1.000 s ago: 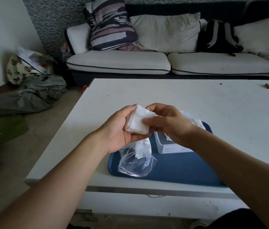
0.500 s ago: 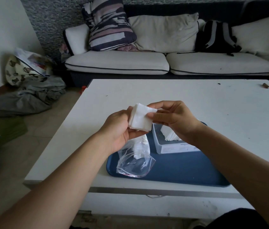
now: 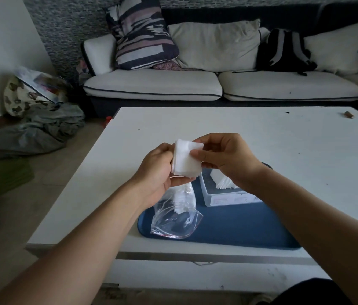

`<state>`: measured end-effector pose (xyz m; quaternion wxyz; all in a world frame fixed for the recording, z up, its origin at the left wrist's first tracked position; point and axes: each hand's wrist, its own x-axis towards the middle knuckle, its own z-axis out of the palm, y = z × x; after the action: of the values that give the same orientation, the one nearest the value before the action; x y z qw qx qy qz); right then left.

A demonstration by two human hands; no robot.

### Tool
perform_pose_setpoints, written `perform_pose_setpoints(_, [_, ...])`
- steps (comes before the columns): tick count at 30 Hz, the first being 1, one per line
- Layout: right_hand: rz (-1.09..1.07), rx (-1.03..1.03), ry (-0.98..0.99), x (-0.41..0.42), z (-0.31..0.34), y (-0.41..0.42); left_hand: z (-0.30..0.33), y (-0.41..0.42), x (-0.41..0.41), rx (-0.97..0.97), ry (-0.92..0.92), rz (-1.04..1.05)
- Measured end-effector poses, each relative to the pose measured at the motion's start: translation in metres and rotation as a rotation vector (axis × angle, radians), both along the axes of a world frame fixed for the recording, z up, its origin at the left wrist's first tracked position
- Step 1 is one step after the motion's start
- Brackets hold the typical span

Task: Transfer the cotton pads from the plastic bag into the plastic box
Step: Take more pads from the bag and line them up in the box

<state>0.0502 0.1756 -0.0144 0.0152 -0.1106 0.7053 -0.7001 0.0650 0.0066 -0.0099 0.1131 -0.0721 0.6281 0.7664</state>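
A stack of white square cotton pads (image 3: 185,158) is held upright above the table between both hands. My left hand (image 3: 156,172) grips its left side and lower edge, and the clear plastic bag (image 3: 177,213) hangs from that same hand, with a few pads still inside. My right hand (image 3: 224,156) pinches the stack's right edge with thumb and fingers. Below my right wrist stands the clear plastic box (image 3: 224,197), open, with white pads (image 3: 223,181) inside it. Box and bag bottom rest over a dark blue tray (image 3: 239,230).
The tray lies near the front edge of a white low table (image 3: 261,137). A small brown object (image 3: 349,115) lies at the table's far right. A sofa (image 3: 195,84) with cushions and a black backpack (image 3: 283,51) stands behind. Bags and clothes lie on the floor at left.
Both hands have lifted the pad stack slightly and turned it more upright. My right hand has shifted off the box, so the pads inside it now show.
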Motion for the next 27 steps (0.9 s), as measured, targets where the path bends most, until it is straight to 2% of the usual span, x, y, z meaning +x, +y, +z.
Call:
perform_pose_setpoints(4, [-0.048, 0.097, 0.052, 0.000, -0.001, -0.001, 0.000, 0.003, 0.000, 0.017, 0.004, -0.011])
perform_pose_setpoints(8, [-0.118, 0.237, 0.113, 0.000, -0.002, -0.002, -0.004, 0.007, -0.002, -0.029, 0.085, -0.014])
perform_pose_setpoints(12, [-0.084, 0.016, -0.118, 0.005, 0.003, -0.014, 0.002, 0.014, -0.001, 0.255, -0.002, -0.023])
perform_pose_setpoints(14, [-0.014, -0.005, -0.130, 0.008, 0.000, -0.021, 0.006, 0.018, 0.002, 0.328, -0.052, -0.061])
perform_pose_setpoints(20, [0.128, 0.087, -0.002, 0.011, -0.001, -0.021, 0.008, 0.019, 0.002, 0.340, -0.070, -0.110])
perform_pose_setpoints(22, [0.133, 0.020, 0.008, 0.012, 0.004, -0.017, 0.007, 0.014, -0.001, 0.397, -0.081, -0.123])
perform_pose_setpoints(25, [0.032, -0.189, -0.089, 0.011, 0.011, -0.010, 0.007, 0.006, -0.003, 0.465, -0.095, -0.162])
perform_pose_setpoints(27, [-0.035, -0.169, -0.115, 0.010, 0.011, -0.006, 0.007, 0.003, -0.002, 0.456, -0.084, -0.168])
